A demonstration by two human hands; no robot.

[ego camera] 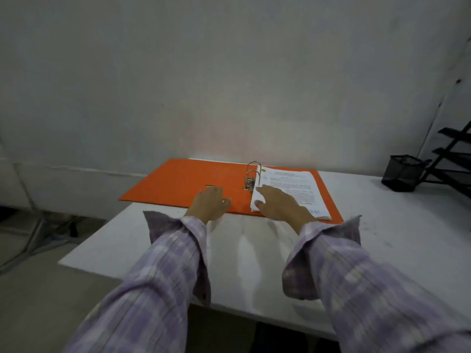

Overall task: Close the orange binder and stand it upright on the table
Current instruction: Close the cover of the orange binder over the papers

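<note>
Head view: the orange binder (178,183) lies open and flat at the far edge of the desk (382,225), against the wall. Its left cover overhangs the desk's far left corner, with nothing under its outer part. The metal rings (252,171) stand closed at the spine, and the paper stack (288,192) sits on the right cover.

The left hand (209,203) rests flat on the left cover near the spine, fingers spread, its grip open and holding nothing. The right hand (277,203) lies palm down on the near left part of the paper stack, likewise open, pressing rather than grasping.

Risks from here, as I judge them: the overhanging cover is the one to swing over, and if it is lifted by its unsupported edge while the right hand eases off, the whole binder could slide or tip off the far left corner. Closing the cover fast could catch fingers on the rings, or crease the top sheets if they ride up. Once shut, a thick stack makes it heavy on one side; stood on its bottom edge close to that corner, it could topple off. A black mesh pen cup (401,173) stands well apart near the right edge, out of the way.
</note>
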